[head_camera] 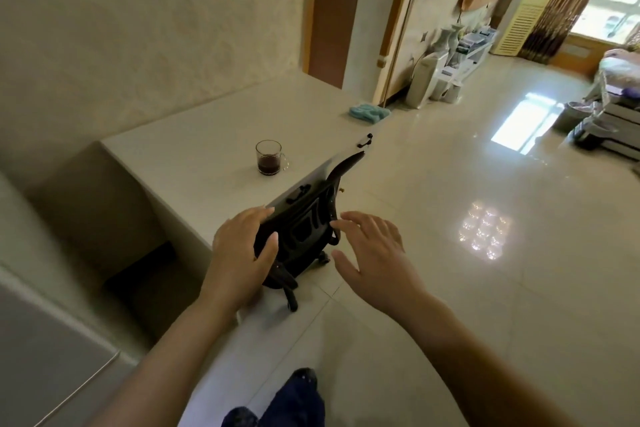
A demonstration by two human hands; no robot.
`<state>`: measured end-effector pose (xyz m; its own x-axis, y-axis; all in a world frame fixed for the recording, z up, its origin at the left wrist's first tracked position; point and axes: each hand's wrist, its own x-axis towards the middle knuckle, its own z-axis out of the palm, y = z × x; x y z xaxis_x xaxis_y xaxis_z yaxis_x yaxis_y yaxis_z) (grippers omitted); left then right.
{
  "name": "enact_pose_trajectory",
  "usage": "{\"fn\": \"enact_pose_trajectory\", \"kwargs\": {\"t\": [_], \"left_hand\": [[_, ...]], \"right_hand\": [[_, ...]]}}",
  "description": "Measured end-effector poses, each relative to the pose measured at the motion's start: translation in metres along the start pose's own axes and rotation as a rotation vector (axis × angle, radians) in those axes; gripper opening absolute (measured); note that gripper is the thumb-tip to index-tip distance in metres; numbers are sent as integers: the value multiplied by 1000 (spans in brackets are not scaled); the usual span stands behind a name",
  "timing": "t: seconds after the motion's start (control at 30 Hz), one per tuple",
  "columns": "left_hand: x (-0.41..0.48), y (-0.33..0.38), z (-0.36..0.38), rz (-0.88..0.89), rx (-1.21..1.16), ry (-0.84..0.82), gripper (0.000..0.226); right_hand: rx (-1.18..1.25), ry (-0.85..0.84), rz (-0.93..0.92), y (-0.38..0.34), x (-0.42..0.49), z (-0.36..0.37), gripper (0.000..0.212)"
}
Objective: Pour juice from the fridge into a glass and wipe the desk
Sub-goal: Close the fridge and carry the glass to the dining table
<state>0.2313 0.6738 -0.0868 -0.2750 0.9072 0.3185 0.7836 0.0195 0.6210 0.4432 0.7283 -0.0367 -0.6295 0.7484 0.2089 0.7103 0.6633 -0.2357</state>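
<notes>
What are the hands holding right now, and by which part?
The left hand grips the black chair by the top edge of its backrest; the right hand is open beside it, holding nothing.

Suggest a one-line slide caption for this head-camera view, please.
Left hand grips the black office chair at the desk, right hand open beside it; glass mug holds dark juice.

Left hand (242,253) grips black chair (304,225) back; juice glass (269,157) on desk (207,135)
</notes>
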Motion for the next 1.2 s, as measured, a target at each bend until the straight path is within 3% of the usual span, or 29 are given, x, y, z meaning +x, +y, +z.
{"fn": "enact_pose_trajectory", "kwargs": {"t": [0.57,0.83,1.0,1.2], "left_hand": [[236,-48,103,-149,-10,80,53],[294,-83,153,-494,16,307,45],[295,-129,166,-909,-204,338,79],[306,-161,166,-932,-203,171,95]], "right_hand": [[78,-125,-95,172,261,34,42],[108,-302,-355,230,378,83,44],[103,-474,-522,227,434,124,46],[84,-603,-588,199,479,172,49]]}}
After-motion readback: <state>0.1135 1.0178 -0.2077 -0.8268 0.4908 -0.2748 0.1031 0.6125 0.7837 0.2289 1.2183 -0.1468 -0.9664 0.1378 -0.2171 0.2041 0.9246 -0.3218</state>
